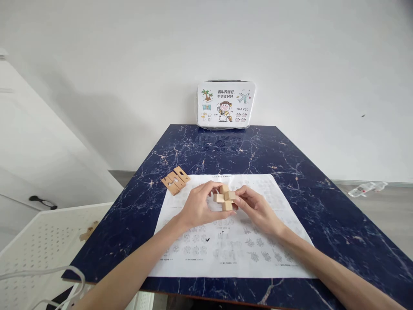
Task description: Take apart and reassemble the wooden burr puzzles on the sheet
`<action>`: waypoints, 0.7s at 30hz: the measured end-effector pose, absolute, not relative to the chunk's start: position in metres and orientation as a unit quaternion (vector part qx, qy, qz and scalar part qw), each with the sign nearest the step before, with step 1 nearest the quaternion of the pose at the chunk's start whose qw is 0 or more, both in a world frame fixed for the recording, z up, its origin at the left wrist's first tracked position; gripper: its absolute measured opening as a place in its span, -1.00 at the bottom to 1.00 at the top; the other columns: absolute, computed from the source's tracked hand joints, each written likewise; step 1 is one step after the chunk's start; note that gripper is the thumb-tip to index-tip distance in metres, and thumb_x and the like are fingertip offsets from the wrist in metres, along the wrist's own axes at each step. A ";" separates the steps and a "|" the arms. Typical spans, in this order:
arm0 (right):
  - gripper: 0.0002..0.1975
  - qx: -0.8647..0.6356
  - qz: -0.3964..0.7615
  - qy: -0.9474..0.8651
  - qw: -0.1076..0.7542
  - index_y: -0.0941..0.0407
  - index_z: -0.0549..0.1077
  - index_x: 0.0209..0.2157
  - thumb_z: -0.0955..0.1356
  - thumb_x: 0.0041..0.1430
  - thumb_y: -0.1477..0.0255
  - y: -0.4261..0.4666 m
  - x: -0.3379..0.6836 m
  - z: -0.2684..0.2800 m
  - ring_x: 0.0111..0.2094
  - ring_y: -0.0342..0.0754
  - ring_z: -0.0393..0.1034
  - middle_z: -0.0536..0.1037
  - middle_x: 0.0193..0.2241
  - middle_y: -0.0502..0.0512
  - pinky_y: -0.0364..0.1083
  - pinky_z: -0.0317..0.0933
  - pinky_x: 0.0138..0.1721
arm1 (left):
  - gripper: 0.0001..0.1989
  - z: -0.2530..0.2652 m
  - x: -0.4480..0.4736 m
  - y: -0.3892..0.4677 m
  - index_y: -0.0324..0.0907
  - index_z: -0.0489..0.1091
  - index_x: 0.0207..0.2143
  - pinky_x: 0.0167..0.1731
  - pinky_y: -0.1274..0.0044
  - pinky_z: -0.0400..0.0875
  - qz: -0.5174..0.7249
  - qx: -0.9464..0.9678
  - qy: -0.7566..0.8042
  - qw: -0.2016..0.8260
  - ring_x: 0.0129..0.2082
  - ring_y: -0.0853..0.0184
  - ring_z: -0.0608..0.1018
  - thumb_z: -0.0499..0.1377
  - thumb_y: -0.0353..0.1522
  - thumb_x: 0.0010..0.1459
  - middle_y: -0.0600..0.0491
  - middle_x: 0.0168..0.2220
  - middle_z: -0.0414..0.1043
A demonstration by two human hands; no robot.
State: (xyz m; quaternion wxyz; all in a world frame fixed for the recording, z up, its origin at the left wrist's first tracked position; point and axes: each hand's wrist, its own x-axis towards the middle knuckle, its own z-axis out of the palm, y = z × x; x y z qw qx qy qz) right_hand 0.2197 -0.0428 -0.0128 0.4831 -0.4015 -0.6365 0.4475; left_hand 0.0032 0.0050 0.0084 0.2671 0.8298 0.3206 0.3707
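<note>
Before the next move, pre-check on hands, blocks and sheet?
1. Left hand on the wooden block assembly: ok, fingers and thumb around its left side.
2. Right hand on it: ok, fingers at its right side.
3. All blocks fully seated: cannot tell, fingers hide some.
4. Printed sheet unobstructed: not ok, hands and forearms cover parts.
5. Flat wooden pieces clear of both hands: ok, at the sheet's far left corner.

A printed sheet (251,269) lies flat on the dark blue tabletop (213,157). Over the sheet, the left hand (198,206) and right hand (258,210) grip an interlocked wooden block assembly (227,196). Flat wooden plates (171,187) lie at the sheet's far-left corner; a white illustrated case (226,105) stands well beyond it.
</note>
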 end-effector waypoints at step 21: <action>-0.82 -0.421 0.182 -0.734 0.501 0.00 0.45 0.01 0.38 0.44 0.29 -0.048 0.220 -0.011 -0.27 0.04 0.52 0.62 -0.22 0.12 0.07 0.44 -0.19 | -0.41 0.014 0.005 0.014 -0.09 0.41 0.15 0.11 0.26 0.42 0.355 0.734 0.299 0.496 0.03 0.11 0.58 0.46 -0.21 0.09 -0.06 0.02 0.55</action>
